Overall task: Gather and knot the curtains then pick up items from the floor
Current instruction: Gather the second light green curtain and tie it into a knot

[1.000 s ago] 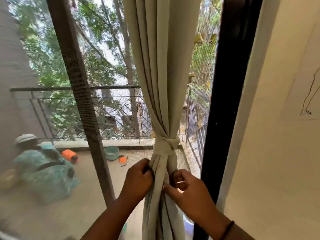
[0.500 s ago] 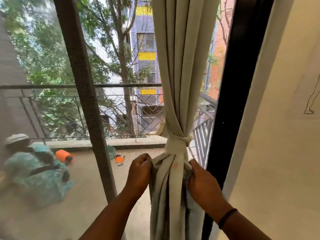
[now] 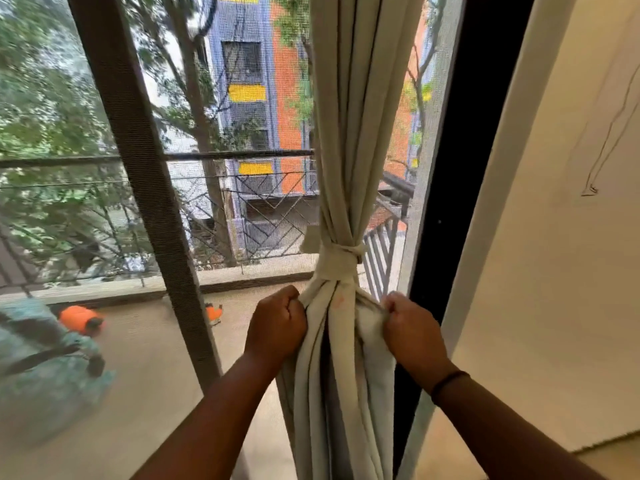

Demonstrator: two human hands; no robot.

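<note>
A beige curtain (image 3: 360, 98) hangs gathered in front of the window, bound by a knot (image 3: 337, 259) of its own cloth at mid height. Just under the knot, my left hand (image 3: 277, 325) is fisted on the folds at the curtain's left side. My right hand (image 3: 410, 327) grips the folds at its right side, a dark band on that wrist. The curtain's lower part (image 3: 332, 410) falls between my forearms. No floor items inside the room are in view.
A dark window frame post (image 3: 145, 188) stands left of the curtain and a black frame (image 3: 464, 168) right of it. A cream wall (image 3: 554, 237) fills the right. Beyond the mesh, a person in teal (image 3: 45, 368) crouches on the balcony by orange objects (image 3: 81, 319).
Both hands moved from the front of the curtain to its sides and closed on the folds below the knot. The view tilted upward and shifted right.
</note>
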